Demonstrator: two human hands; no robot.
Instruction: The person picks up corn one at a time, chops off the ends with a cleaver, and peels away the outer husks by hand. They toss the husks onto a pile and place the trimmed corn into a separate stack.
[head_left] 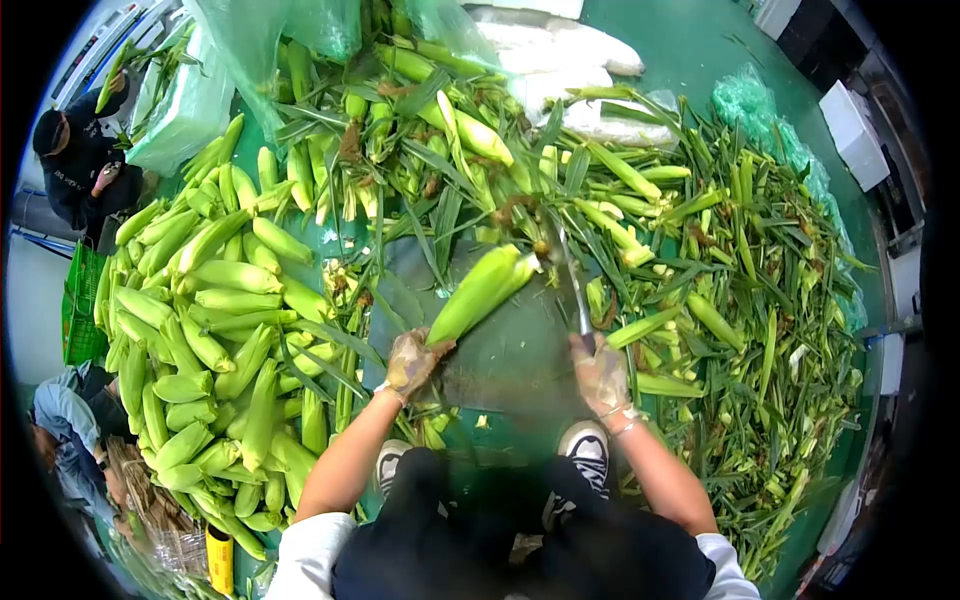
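Observation:
My gloved left hand [412, 362] grips an ear of corn [482, 292] in green husk by its lower end, tilted up to the right over a dark board [480, 370]. The far end of the ear shows a pale cut tip. In my gloved right hand [602, 375] is a knife [573, 275], fingers wrapped round its handle and blade pointing away from me. The blade stands just right of the ear's pale tip. Loose leaves and husk lie around the board.
Husked ears form a big pile [230, 300] on the left. Leaf trimmings [760, 350] heap up on the right. Uncut corn [440, 110] lies beyond the board, near white sacks [570, 60]. Two people work at the left, by a green crate [82, 305].

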